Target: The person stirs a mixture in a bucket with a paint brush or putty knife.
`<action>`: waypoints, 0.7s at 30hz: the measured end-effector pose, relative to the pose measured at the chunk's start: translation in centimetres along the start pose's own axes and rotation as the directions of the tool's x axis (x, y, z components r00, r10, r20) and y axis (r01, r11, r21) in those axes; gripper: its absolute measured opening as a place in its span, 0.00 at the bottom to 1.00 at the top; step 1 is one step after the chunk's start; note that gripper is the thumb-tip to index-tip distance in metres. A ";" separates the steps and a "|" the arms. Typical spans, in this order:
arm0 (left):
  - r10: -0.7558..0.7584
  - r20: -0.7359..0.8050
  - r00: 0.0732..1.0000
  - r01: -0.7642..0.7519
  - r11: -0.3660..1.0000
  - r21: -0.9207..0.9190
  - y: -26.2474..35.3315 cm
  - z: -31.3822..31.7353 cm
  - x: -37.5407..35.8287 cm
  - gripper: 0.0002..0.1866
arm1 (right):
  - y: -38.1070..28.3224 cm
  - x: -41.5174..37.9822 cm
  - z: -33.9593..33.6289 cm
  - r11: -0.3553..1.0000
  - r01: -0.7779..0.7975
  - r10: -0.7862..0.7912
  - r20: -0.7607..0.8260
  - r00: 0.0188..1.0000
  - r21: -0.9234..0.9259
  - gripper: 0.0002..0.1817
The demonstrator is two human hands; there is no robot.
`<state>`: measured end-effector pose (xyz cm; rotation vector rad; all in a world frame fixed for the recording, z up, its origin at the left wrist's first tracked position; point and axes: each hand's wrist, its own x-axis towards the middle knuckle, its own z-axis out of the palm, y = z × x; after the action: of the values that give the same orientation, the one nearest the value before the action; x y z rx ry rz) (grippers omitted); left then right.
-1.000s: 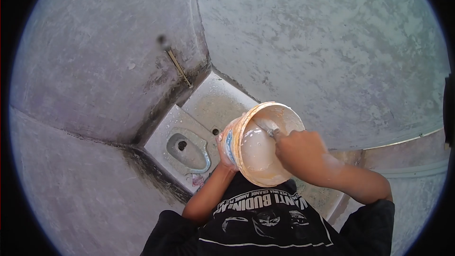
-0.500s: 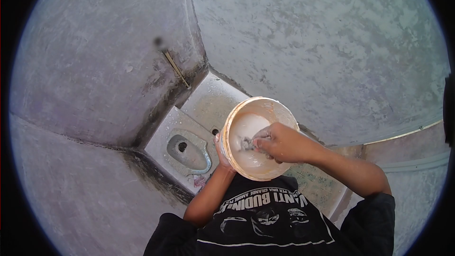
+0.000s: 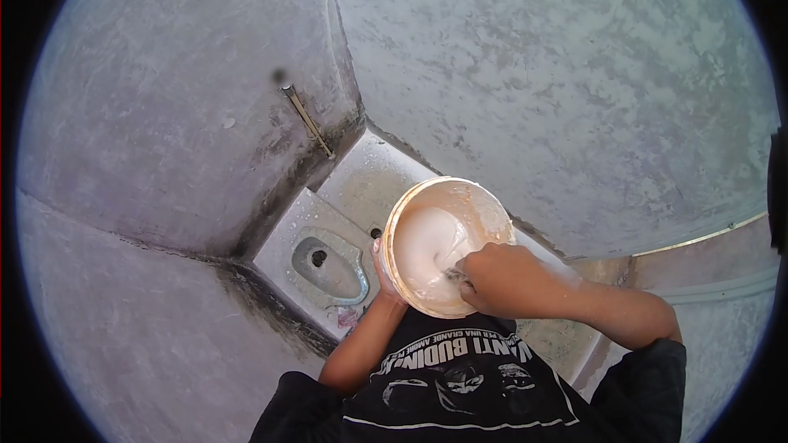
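Observation:
A round bucket point(image 3: 486, 199) with a stained, whitish rim is held tilted in front of my chest. Inside it lies a thick white liquid point(image 3: 425, 239) like paint, with a swirl on its surface. My left hand point(image 3: 387, 277) grips the bucket's outer left side; most of its fingers are hidden beneath. Over the bucket's lower right rim, my right hand point(image 3: 513, 283) is closed on a small grey-white, paint-coated tool point(image 3: 456, 274). That tool dips into the liquid, and its kind is hidden by the fist and the coating.
Below the bucket is a squat toilet point(image 3: 328, 267) set in a raised, white-speckled platform point(image 3: 373, 166). A thin pipe point(image 3: 306, 119) sticks out near the wall corner. Patchy grey-painted walls point(image 3: 533, 74) close in on both sides. A floor drain hole point(image 3: 376, 234) lies left of the bucket.
My right hand has moved from the bucket's middle toward its lower right rim, with the tool in it. The liquid now shows a swirl. My left hand keeps its hold.

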<state>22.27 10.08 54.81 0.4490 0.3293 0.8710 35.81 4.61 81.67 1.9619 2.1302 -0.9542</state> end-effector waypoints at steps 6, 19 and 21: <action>-0.113 -0.112 0.987 0.060 0.917 -0.395 1.2 0.8 -0.7 0.40 | 1.4 2.8 1.1 0.965 0.125 -0.088 -0.164 0.982 0.230 0.12; -0.048 -0.091 0.995 0.019 0.954 -0.300 2.1 2.6 -1.3 0.40 | 0.6 0.9 -0.2 0.996 0.014 -0.011 0.034 0.999 -0.093 0.12; -0.052 -0.094 0.994 0.020 0.950 -0.311 2.1 2.8 -1.2 0.40 | 1.3 1.7 1.4 0.998 0.052 -0.051 -0.026 0.998 0.029 0.12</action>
<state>21.42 9.62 58.41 0.1073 0.2863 0.8936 36.29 5.32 79.24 1.9519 2.2028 -0.9802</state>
